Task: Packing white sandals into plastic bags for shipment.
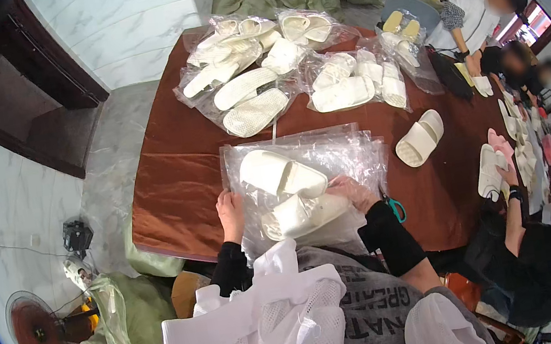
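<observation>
Two cream slide slippers lie side by side on a clear plastic bag (pixel 236 167) in front of me. The farther slipper (pixel 265 172) rests on top of the plastic. The nearer slipper (pixel 289 218) appears partly covered by clear film. My left hand (pixel 230 215) pinches the bag's left edge. On the other side, my right hand (pixel 356 193) grips the heel end of the nearer slipper, its fingers partly hidden by shiny plastic. More clear bags (pixel 375 151) are stacked flat under the slippers.
Bagged slippers (pixel 254 113) cover the table's far side. A single slipper (pixel 420 139) lies at right on the brown tablecloth (pixel 171 179). Teal-handled scissors (pixel 396 210) sit beside my right forearm. Co-workers (pixel 479 17) handle slippers along the right. A fan (pixel 35 329) stands at lower left.
</observation>
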### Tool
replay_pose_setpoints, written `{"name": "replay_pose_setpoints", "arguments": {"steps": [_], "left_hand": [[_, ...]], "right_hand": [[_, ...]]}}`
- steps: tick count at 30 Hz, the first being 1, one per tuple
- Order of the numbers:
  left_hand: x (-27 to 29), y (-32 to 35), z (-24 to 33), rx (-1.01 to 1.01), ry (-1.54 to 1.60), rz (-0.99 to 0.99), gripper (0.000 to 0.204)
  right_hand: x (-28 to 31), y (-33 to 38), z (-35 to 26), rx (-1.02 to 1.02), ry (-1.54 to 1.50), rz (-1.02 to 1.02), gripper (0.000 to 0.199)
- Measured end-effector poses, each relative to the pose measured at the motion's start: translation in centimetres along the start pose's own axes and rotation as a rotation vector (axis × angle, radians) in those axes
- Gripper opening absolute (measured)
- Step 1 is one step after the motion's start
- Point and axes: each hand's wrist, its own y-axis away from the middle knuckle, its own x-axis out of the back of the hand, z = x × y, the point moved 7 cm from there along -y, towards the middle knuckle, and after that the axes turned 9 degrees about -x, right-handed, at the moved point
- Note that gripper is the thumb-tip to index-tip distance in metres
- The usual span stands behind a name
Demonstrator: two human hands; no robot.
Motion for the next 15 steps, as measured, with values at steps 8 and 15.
{"name": "replay_pose_setpoints", "arguments": {"steps": [8,15], "left_hand": [[1.5,0.1,-2.9,0.374,0.437,0.014,0.013],[2.2,-0.8,1.6,0.112,0.202,0.036,0.030]], "right_hand": [[-4.2,-1.1,1.0,-0.070,-0.048,-0.003,0.025],[-3.2,-1.8,1.0,0.068,-0.117,0.021,0.031]]}}
